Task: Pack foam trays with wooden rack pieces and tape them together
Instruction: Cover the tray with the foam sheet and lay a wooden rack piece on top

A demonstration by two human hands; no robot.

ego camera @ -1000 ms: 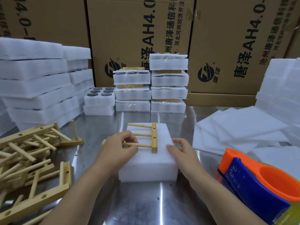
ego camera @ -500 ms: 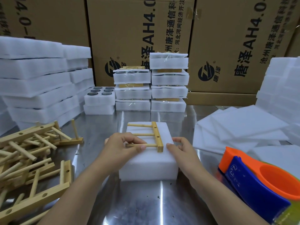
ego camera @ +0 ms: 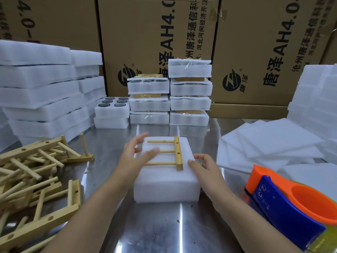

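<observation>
Rack piece (ego camera: 177, 154), three dowels on one bar, lies atop white foam tray (ego camera: 164, 187); left fingers (ego camera: 151, 152) spread, right fingers (ego camera: 200, 157) touching it.

The white foam tray (ego camera: 166, 181) is a thick rectangular block lying flat on the steel table (ego camera: 164, 227), near centre. On its top rests one wooden rack piece (ego camera: 178, 157): a pale bar with two small holes along the right side, three dowels pointing left. The middle dowel's tip is blurred, perhaps covered. More loose rack pieces (ego camera: 36, 167) lie heaped at the left
</observation>
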